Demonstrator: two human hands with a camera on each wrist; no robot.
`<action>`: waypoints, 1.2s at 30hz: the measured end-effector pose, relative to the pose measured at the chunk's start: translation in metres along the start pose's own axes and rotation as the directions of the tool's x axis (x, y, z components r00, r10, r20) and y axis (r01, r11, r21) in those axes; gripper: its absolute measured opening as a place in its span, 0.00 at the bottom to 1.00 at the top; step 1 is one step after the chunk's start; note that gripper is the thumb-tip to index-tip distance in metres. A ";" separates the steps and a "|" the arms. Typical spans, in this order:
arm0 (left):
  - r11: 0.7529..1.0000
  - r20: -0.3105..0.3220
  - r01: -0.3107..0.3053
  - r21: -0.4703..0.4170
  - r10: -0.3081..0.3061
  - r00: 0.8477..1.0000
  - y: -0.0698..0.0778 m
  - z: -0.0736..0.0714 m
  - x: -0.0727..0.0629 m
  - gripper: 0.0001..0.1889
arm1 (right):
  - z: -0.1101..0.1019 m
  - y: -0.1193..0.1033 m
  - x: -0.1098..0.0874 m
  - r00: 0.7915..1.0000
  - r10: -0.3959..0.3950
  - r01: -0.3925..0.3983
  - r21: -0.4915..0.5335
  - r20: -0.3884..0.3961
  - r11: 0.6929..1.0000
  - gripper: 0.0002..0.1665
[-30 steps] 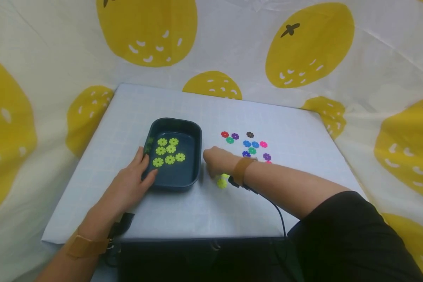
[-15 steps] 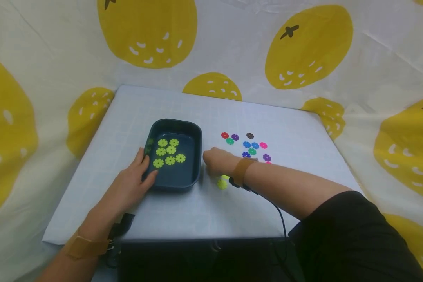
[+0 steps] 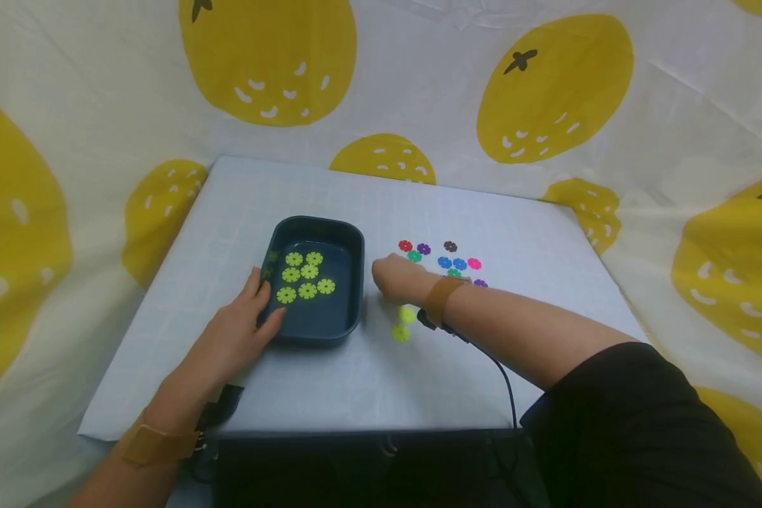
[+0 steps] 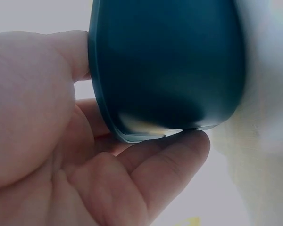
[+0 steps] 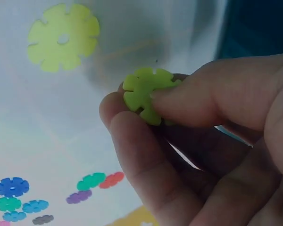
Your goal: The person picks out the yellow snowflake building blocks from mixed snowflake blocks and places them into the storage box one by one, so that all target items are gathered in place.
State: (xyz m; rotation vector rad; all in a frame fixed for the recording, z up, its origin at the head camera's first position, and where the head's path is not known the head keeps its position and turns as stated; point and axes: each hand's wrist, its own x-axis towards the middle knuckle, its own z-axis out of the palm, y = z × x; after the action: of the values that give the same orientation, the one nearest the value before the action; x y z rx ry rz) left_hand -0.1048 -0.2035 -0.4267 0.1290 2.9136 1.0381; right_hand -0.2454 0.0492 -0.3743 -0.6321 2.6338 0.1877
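In the head view, my left hand grips the near left side of a dark teal tray, thumb at the rim and fingers along the outer wall. The left wrist view shows the tray wall between thumb and fingers. Several yellow-green notched plastic discs lie inside the tray. Just right of the tray is my right hand, seen from its back. Its thumb and fingers pinch another yellow-green notched disc in the right wrist view. Below it on the table lie a yellow-green disc and a second loose disc.
Several coloured discs lie beyond my right hand, among them a red disc, a brown disc and a pink disc. A cable trails from the right wrist over the table's front edge. A patterned curtain hangs behind.
My right hand has shifted slightly away and to the right, uncovering more of the loose yellow-green disc below it. The left hand keeps its place on the tray.
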 end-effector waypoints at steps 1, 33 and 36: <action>1.000 0.000 -0.001 0.000 0.001 1.000 0.000 0.000 0.000 0.38 | -0.001 0.000 0.000 1.000 0.003 -0.003 -0.003 0.002 1.000 0.17; 1.000 0.005 0.015 0.015 -0.015 1.000 -0.001 0.001 0.000 0.39 | -0.131 0.026 -0.034 0.993 0.084 -0.072 0.138 -0.081 0.988 0.13; 1.000 0.007 0.014 0.013 -0.014 1.000 -0.001 0.001 0.000 0.38 | -0.129 0.024 -0.033 0.992 0.090 -0.074 0.180 -0.083 0.981 0.12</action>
State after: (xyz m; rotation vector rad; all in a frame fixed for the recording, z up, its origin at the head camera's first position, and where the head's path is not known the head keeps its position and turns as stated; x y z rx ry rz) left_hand -0.1049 -0.2039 -0.4277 0.1119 2.9109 1.0147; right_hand -0.2779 0.0546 -0.2428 -0.4832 2.7271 -0.0521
